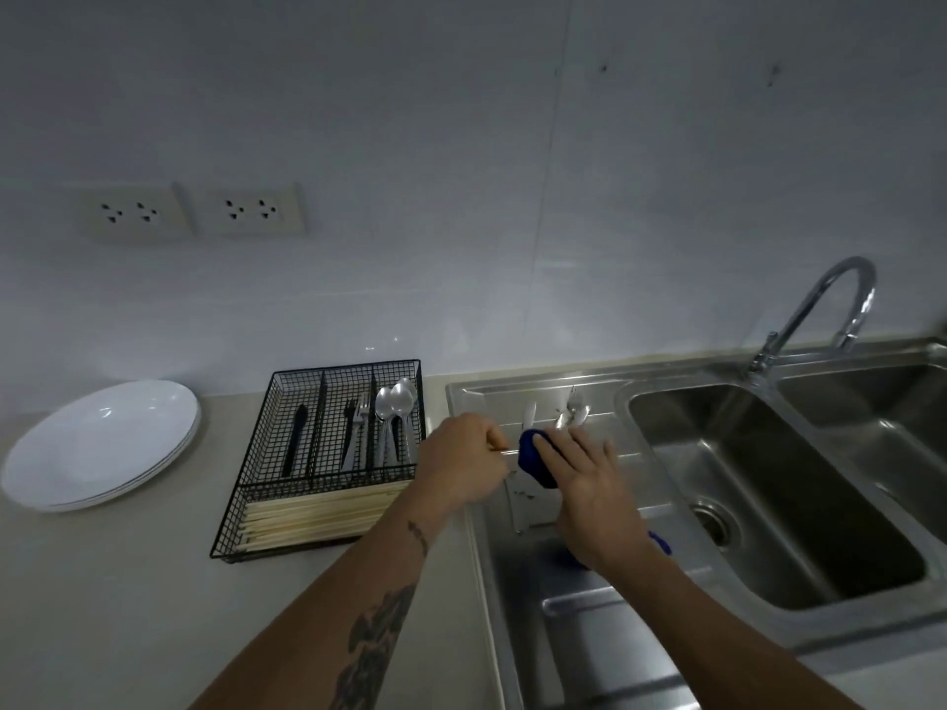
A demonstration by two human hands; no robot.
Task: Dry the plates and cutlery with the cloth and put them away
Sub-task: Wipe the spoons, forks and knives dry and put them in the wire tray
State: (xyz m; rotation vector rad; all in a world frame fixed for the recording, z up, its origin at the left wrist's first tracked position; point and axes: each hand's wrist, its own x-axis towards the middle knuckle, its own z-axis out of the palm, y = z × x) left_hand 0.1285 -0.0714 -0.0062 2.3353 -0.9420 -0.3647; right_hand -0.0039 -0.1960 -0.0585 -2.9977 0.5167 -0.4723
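Your left hand [464, 456] pinches a thin metal cutlery piece [505, 452]; your right hand [576, 471] wraps the dark blue cloth [535, 461] round it. Beyond your fingers: loose cutlery [571, 409]. Left of your left hand: one black wire tray [328, 453], two spoons [397, 402], stacked white plates [102, 443].

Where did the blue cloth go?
The blue cloth is in the right hand, over the steel draining board left of the sink basin, just right of the black wire cutlery tray.
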